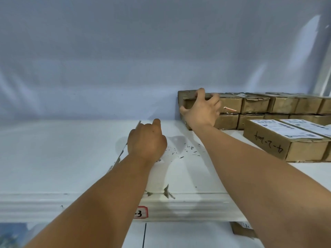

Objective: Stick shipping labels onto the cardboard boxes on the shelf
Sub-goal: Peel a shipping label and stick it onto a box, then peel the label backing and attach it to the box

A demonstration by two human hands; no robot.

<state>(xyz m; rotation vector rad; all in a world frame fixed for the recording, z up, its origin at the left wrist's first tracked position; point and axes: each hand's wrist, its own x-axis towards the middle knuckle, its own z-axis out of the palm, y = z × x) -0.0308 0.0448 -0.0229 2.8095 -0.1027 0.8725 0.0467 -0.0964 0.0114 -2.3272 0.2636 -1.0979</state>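
Plain cardboard boxes are stacked two high at the back right of the white shelf. My right hand grips the top left box of that stack, with the fingers over its top edge and the thumb on its front face. My left hand is curled over the shelf's middle and holds a thin label sheet, seen edge-on, which sticks out beyond the knuckles and below the wrist. In front on the right lies a box with a white shipping label on top and handwriting on its side.
A second labelled box lies beside the first at the right edge. The shelf's front lip carries a red-bordered tag. Below the shelf, part of another box shows. A pale sheet wall closes the back of the shelf.
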